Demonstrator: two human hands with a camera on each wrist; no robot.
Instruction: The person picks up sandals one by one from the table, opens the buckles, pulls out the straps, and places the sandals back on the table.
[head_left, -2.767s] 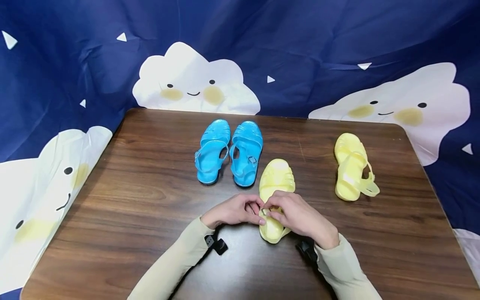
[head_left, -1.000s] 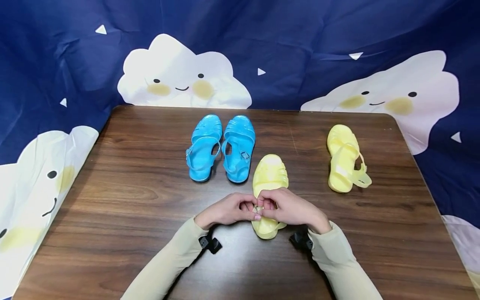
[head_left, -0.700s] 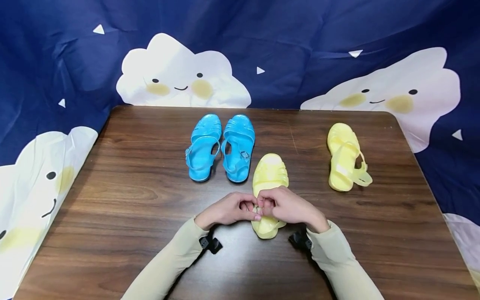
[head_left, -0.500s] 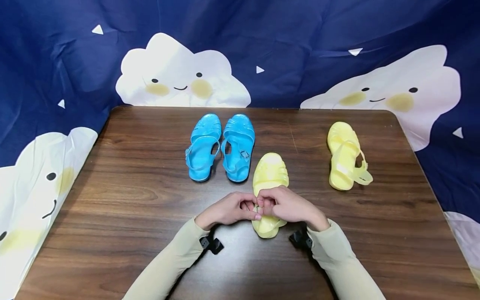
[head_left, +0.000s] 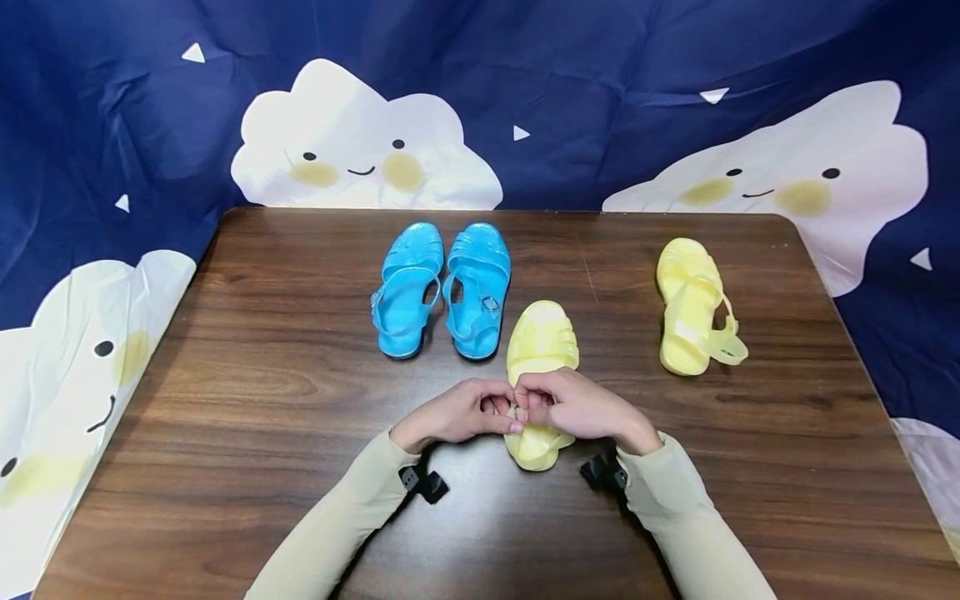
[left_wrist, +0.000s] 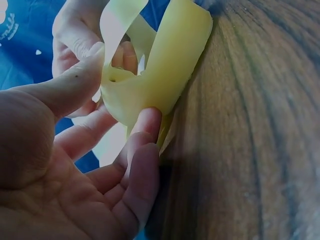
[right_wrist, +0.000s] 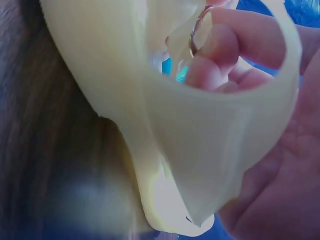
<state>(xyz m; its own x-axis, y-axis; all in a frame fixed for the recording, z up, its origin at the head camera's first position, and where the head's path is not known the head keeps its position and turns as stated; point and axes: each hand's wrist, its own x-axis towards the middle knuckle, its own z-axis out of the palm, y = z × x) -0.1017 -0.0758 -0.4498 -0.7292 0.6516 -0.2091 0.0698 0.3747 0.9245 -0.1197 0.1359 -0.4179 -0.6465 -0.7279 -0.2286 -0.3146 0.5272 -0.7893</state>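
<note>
A yellow jelly sandal (head_left: 543,337) lies toe-away on the table, in front of the person. At the left side of its ankle strap, the left hand (head_left: 463,412) pinches the strap between thumb and fingers; in the left wrist view its fingertips press against the yellow side wall (left_wrist: 172,60). The right hand (head_left: 581,406) grips the strap at the same spot, fingertips meeting those of the left. The right wrist view shows its curled fingers beside a thin metal buckle (right_wrist: 194,35), behind the looped heel strap (right_wrist: 200,125). The strap's end is mostly hidden by the fingers.
Two blue jelly sandals, the left one (head_left: 405,308) and the right one (head_left: 477,312), stand side by side farther back. A second yellow sandal (head_left: 690,308) lies at the right, its strap hanging open. The brown wooden table (head_left: 262,467) ends at a dark blue cloud-print curtain (head_left: 562,67).
The head view has shifted slightly. The right hand's fingers have curled in tighter at the strap and both hands have drawn closer together. The sandals have stayed in place.
</note>
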